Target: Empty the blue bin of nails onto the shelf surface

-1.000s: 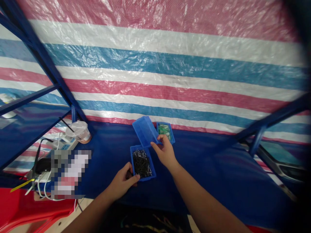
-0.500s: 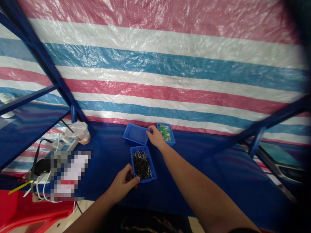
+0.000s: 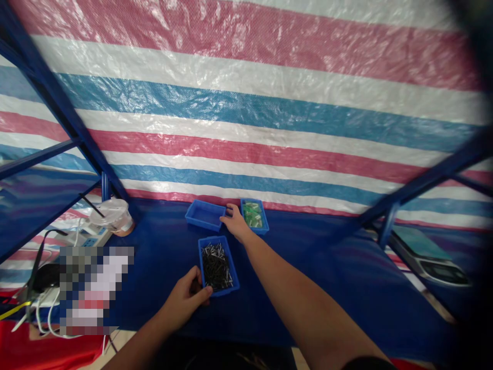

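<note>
Right hand (image 3: 235, 225) gripping empty blue plastic tray (image 3: 205, 215) at its right end, fingertips hidden.
Long axis left-right; left hand (image 3: 186, 297) pinching blue plastic tray of dark pins (image 3: 217, 265).

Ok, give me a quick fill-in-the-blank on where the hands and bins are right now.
1. The left hand touches the bin of dark metal pins at its ____ corner.
2. The right hand rests between the empty blue bin and the bin holding ____ parts.
3. All three bins sit on a ____ cloth.

Missing words: near left; green; blue
</note>
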Tool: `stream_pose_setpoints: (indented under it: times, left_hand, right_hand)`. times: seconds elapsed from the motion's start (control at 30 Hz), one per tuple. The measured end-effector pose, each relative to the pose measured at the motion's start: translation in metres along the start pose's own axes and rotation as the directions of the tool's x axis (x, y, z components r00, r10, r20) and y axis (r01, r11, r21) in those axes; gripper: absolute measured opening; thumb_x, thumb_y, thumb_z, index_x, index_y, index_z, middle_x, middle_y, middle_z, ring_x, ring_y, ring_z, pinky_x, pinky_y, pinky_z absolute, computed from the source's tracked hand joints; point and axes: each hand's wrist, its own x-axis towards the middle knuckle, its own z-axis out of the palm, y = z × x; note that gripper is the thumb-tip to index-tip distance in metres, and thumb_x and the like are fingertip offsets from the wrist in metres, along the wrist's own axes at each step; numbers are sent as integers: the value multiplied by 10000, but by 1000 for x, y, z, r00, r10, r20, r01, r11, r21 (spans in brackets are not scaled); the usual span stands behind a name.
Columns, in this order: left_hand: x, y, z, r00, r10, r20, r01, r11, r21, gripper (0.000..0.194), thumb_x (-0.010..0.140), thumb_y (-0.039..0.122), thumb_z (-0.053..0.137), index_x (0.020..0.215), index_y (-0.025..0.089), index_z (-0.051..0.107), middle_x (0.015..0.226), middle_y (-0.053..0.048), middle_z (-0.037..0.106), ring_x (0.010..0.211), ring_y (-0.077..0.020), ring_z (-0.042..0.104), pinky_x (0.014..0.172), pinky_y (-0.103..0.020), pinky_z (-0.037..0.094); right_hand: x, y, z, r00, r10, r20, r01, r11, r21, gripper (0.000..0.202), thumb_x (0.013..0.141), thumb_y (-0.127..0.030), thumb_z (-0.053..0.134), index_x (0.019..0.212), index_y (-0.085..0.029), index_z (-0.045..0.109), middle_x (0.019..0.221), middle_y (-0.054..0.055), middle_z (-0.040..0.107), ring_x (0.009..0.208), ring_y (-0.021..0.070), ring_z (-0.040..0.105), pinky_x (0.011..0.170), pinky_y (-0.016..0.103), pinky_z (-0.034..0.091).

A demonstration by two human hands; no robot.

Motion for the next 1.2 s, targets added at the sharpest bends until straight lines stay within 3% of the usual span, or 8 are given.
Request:
stream_pose_setpoints:
  times: [0.1,0.2,0.33,0.5,0.67,0.8,1.03,1.2]
  left_hand:
    - [0,-1,0,1000,-3,-9,3,1000,5,329,870,458,677,912,185,497,816,-4,535,739,-144,551,671,-266,506]
    - [-1,0,0,1000,-4,-20,4,1000,22,334,870,469,673,910,182,508,810,-6,540,750,-152,563,677,-265,508]
    - [-1,3,1,1000,-6,-16,7,1000,5,342,871,482,669,913,181,513,822,-7,540,758,-154,565,688,-269,513]
    - [-1,5,2,999,-30,-11,30,1000,0,364,855,500,684,925,182,520,836,-13,549,767,-160,564,699,-284,526]
    - [-1,6,2,999,-44,-13,44,999,-7,360,849,488,694,934,183,523,850,-15,548,771,-156,545,705,-291,533]
    - [-1,5,2,999,-40,-14,40,999,-6,353,856,475,693,883,181,498,800,2,512,747,-144,539,703,-288,533]
    - [-1,5,1,999,-39,-6,38,999,-30,372,851,484,698,888,182,485,814,0,521,767,-148,563,721,-303,555]
    - [0,2,2,998,-30,-63,28,999,-34,426,808,519,730,836,188,463,800,14,503,733,-131,555,689,-291,564]
  right_hand:
    - [-9,-4,-2,997,-80,6,80,997,-7,638,716,-214,706,1309,-256,474,1361,95,509,1166,207,594,961,370,531]
    - [-16,-7,-5,980,-199,27,201,971,-130,488,698,-281,780,1161,-261,626,1353,85,464,1319,254,458,1023,401,499]
    - [-18,-5,-6,980,-186,75,198,956,-217,326,732,-392,800,1005,-229,724,1320,100,433,1301,274,469,997,394,512]
    - [-18,-8,0,975,-206,77,220,930,-293,563,683,-475,843,1150,-195,698,1254,104,440,1149,249,559,1031,397,487]
    - [-18,-20,6,990,-140,22,136,891,-433,779,607,-631,838,1188,-140,672,1190,115,443,1097,270,563,1075,413,446]
    - [-18,-26,13,995,-87,47,99,884,-457,828,671,-699,759,1245,-112,650,1217,144,432,1125,295,553,1105,438,410]
    - [-38,-30,1,963,-144,227,223,900,-375,694,809,-500,735,1414,-221,542,1120,88,508,1046,241,595,1034,442,464]
    - [-72,-19,-29,952,-238,193,283,925,-256,588,856,-394,700,1393,-242,514,1204,107,536,1077,238,585,953,431,518]
